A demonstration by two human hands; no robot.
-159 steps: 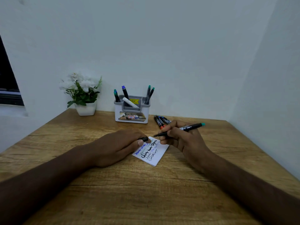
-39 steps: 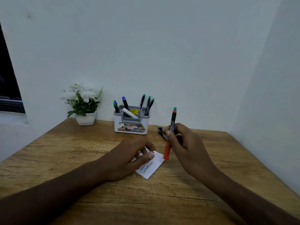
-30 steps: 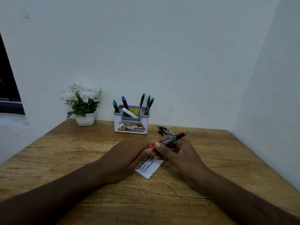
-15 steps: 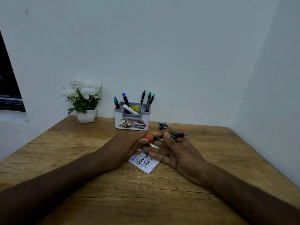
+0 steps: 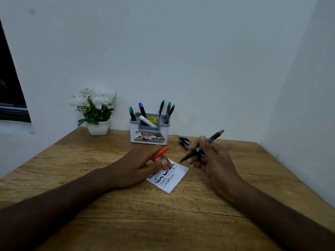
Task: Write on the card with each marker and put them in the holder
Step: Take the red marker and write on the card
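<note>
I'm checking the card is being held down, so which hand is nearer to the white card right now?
Left. The left hand rests its fingertips on the card's upper edge while gripping the orange cap. The right hand holds the uncapped marker above and right of it, not touching.

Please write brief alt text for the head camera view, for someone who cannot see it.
The right hand holds an uncapped marker above a written-on card that the left hand, gripping the red cap, pins to a wooden table. Behind stands a marker holder.

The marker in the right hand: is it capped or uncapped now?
Uncapped. The right hand holds the marker with its tip bare above the card; the left hand grips the red cap.
</note>
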